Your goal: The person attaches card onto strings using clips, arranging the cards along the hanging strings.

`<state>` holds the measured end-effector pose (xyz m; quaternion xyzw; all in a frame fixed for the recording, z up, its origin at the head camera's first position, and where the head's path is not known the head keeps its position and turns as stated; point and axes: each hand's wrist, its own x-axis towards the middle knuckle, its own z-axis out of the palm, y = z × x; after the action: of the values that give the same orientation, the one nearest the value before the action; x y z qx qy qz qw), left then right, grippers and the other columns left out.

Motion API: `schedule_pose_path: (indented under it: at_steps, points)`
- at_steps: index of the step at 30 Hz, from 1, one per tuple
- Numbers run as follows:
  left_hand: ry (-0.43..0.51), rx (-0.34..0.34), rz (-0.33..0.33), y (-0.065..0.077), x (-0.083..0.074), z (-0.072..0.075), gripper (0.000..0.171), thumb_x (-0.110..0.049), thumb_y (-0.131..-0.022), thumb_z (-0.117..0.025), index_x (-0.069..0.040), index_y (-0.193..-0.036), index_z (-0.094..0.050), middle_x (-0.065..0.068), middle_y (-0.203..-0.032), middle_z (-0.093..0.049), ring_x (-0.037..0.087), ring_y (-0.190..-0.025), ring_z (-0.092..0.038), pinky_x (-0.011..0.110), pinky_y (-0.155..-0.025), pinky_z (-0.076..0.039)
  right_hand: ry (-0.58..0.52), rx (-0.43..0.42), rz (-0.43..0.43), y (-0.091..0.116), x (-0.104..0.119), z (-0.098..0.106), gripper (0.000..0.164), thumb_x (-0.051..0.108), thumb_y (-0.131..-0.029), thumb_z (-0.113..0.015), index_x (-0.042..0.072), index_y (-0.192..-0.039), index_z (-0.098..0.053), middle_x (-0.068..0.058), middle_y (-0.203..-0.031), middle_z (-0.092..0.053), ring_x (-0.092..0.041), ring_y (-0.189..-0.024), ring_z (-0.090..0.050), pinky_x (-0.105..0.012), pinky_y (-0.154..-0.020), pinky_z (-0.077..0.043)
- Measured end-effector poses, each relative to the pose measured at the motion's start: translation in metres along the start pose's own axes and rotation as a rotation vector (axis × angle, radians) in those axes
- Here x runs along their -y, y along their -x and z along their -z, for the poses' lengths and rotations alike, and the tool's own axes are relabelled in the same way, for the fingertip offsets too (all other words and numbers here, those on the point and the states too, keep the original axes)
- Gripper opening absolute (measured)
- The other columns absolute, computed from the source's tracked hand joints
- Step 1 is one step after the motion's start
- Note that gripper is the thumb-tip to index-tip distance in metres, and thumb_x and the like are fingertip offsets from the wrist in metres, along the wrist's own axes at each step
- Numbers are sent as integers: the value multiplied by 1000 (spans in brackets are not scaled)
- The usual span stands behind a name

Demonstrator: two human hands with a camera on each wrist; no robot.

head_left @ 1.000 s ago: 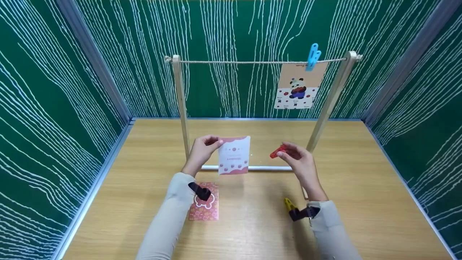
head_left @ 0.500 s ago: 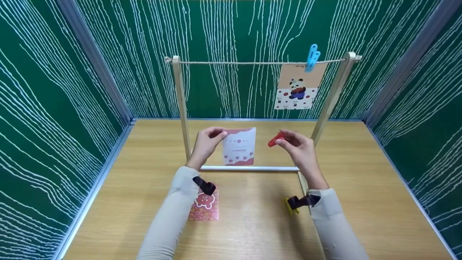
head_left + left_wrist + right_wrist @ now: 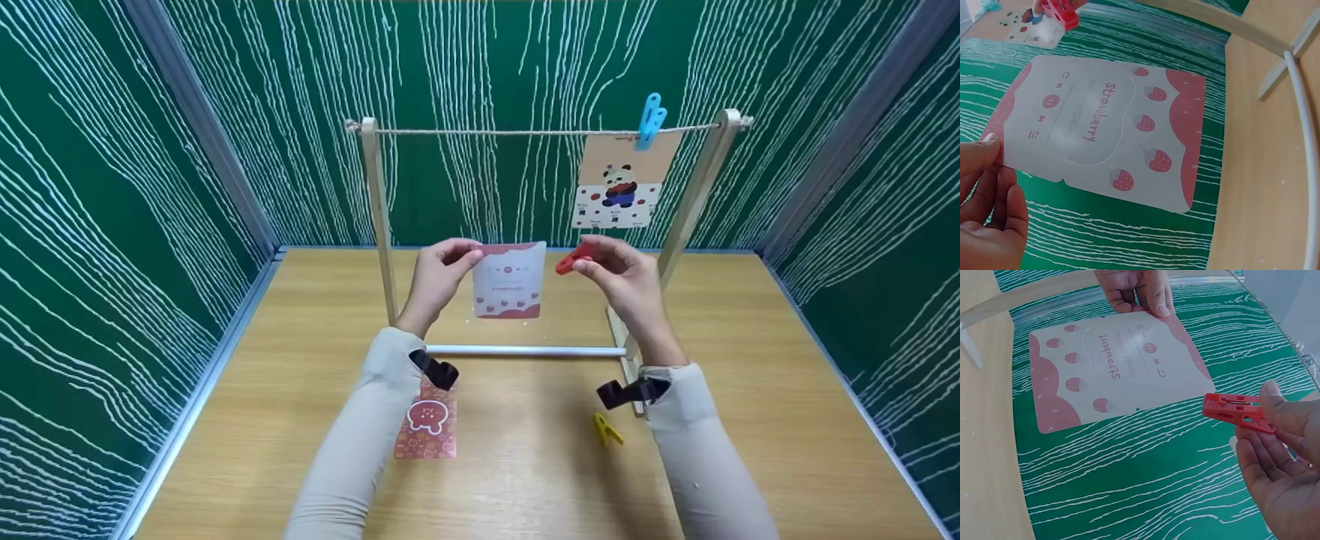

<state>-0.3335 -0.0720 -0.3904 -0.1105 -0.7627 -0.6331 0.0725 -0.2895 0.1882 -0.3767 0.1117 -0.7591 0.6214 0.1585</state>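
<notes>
My left hand (image 3: 442, 277) pinches the upper left corner of a white and pink strawberry card (image 3: 1100, 124), which hangs in the air in front of the wooden frame. To its right, my right hand (image 3: 626, 281) holds a red clothespin (image 3: 1235, 410) between thumb and fingers. The clothespin is apart from the card. Above both hands a rope (image 3: 480, 133) runs across the frame's posts. A blue clothespin (image 3: 651, 124) fastens a panda card (image 3: 619, 187) to the rope's right part.
A pink bear card (image 3: 427, 416) lies on the table near the left forearm. A yellow clothespin (image 3: 607, 430) rests on the table by the right wrist. The frame's posts (image 3: 381, 217) and white lower bar (image 3: 525, 350) stand just ahead. Green walls surround the table.
Both hands have risen toward the rope, the left one also shifting right with the strawberry card. The red clothespin has gone up with the right hand.
</notes>
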Motion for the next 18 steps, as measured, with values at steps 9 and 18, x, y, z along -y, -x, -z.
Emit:
schedule_pose_path:
  at_steps: [9, 18]
  points:
    - [34, -37, -60, -12, -29, -7, 19, -20, -92, -63, -11, -107, -71, 5, -105, -69, 17, -92, -57, 23, -81, -48, 34, -23, 112, -19, 32, 0, 40, 19, -84, -74, 3, -119, -65, -5, -102, -70, -10, -89, -65, -17, -81, -52]
    - [69, -57, -107, -21, -47, -12, 21, -22, -92, -63, -11, -108, -71, 3, -108, -69, 18, -95, -59, 22, -84, -50, 41, -50, 189, -30, 49, -4, 35, 17, -85, -72, 5, -117, -66, -9, -103, -69, -11, -89, -66, -18, -82, -53]
